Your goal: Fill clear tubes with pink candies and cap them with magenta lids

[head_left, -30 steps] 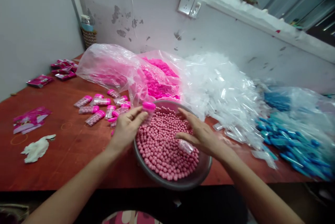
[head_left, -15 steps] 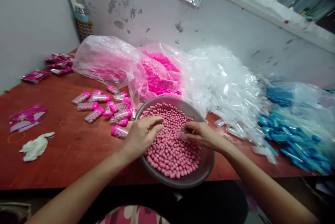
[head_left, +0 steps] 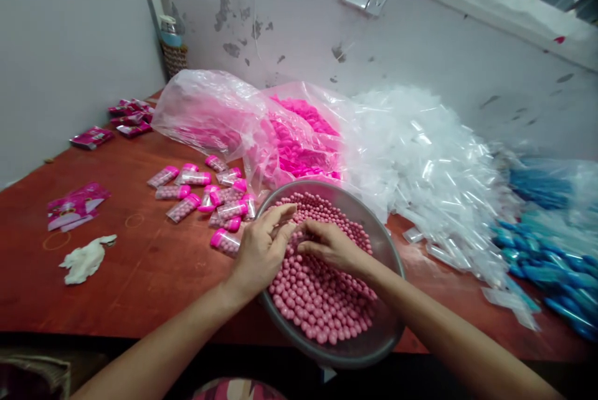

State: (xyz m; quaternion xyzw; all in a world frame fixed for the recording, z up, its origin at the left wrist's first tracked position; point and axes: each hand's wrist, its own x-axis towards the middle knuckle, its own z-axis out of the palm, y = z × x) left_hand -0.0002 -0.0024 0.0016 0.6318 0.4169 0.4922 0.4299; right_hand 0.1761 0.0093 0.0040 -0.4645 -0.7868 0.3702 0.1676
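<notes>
A grey bowl [head_left: 391,319] of round pink beads [head_left: 322,306] stands at the table's front edge. Over its left rim, my left hand [head_left: 264,253] has its thumb and fingers curled together; whatever they hold is hidden. Reaching in from the right, my right hand [head_left: 331,247] is closed in a pinch above the beads, on a small clear plastic tube that its fingers mostly cover. The fingertips of both hands nearly meet. Left of the bowl lie several clear tubes with pink caps [head_left: 184,207], filled with pink beads.
Behind the bowl spreads a plastic bag of bright pink caps [head_left: 308,132]. A heap of clear tubes [head_left: 420,157] and blue pieces [head_left: 555,263] lie to the right. Pink packets [head_left: 91,137], printed pink wrappers [head_left: 77,207] and a crumpled white glove-like piece [head_left: 86,261] occupy the left.
My right hand has moved left across the bowl with the tube, up to my left hand. The left hand stays at the bowl's left side. The camera view has shifted left.
</notes>
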